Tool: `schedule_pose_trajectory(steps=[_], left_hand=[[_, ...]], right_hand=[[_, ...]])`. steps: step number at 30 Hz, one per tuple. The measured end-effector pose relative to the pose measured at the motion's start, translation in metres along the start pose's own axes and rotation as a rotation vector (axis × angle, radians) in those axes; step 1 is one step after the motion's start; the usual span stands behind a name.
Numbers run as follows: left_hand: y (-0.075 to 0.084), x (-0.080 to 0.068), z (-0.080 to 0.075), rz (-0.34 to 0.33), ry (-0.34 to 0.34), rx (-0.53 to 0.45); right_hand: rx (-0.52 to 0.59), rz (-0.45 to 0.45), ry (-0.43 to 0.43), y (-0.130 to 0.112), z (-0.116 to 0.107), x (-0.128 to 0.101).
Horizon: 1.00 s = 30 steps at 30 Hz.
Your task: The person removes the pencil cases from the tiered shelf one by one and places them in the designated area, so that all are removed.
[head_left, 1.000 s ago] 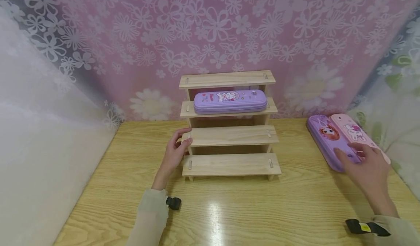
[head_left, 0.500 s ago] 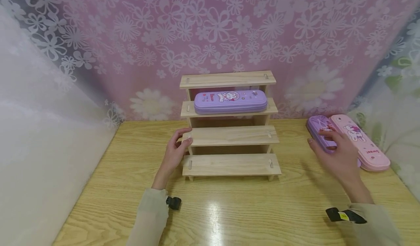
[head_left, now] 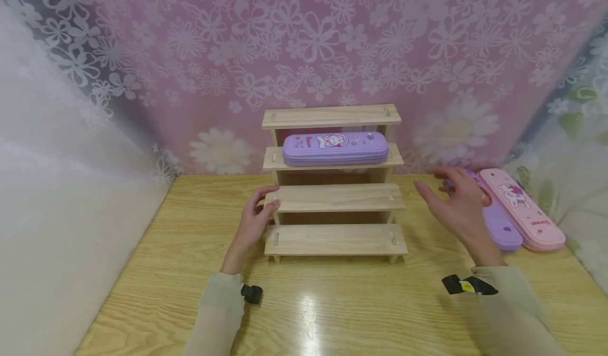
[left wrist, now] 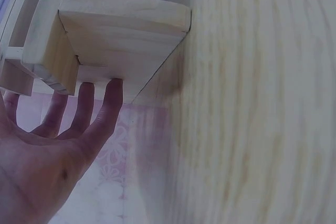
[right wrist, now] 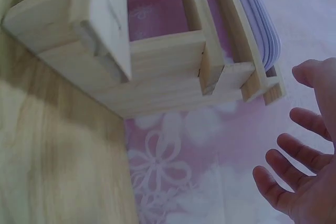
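Note:
A stepped wooden shelf (head_left: pixel 334 240) with several tiers stands on the table. My left hand (head_left: pixel 252 221) holds the left end of its second tier from the bottom; in the left wrist view, the fingertips (left wrist: pixel 115 85) touch the side panel. A purple zippered pencil case (head_left: pixel 336 148) with a bunny print lies across the tier below the top one. To the right of the shelf, my right hand (head_left: pixel 456 208) is in the air with spread fingers, holding nothing. It overlaps a second purple pencil case (head_left: pixel 501 224), partly hiding it; a pink pencil case (head_left: pixel 522 211) lies alongside.
The wood-grain table (head_left: pixel 190 303) runs under everything. Behind it hangs a pink floral curtain (head_left: pixel 328 45), with pale curtain panels at the left (head_left: pixel 57 187) and right (head_left: pixel 579 150). Each wrist wears a dark strapped camera.
My right hand has moved left from over the pink and purple pencil cases toward the shelf, uncovering the pink one. My left hand stays on the shelf's end.

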<state>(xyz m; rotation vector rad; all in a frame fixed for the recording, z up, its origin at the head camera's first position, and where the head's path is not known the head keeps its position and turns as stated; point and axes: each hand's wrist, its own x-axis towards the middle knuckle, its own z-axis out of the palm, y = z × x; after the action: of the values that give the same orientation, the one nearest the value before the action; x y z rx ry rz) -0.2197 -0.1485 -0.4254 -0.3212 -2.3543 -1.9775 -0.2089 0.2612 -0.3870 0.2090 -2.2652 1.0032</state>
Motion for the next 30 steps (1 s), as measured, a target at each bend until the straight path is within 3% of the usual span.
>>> schedule_pose_trajectory(steps=[6,19,25,30], left_hand=[[-0.001,0.001,0.000,0.011,-0.003,0.002],[0.000,0.000,0.000,0.002,-0.004,0.000],[0.000,0.001,0.000,-0.013,0.004,0.003],[0.001,0.000,0.001,0.004,0.004,0.000]], right_hand=[[0.041,-0.088,0.018,-0.010,0.012,0.017],[0.120,-0.177,-0.017,-0.028,0.033,0.046],[0.087,-0.169,-0.156,-0.034,0.045,0.063],[0.032,-0.074,-0.326,-0.035,0.050,0.069]])
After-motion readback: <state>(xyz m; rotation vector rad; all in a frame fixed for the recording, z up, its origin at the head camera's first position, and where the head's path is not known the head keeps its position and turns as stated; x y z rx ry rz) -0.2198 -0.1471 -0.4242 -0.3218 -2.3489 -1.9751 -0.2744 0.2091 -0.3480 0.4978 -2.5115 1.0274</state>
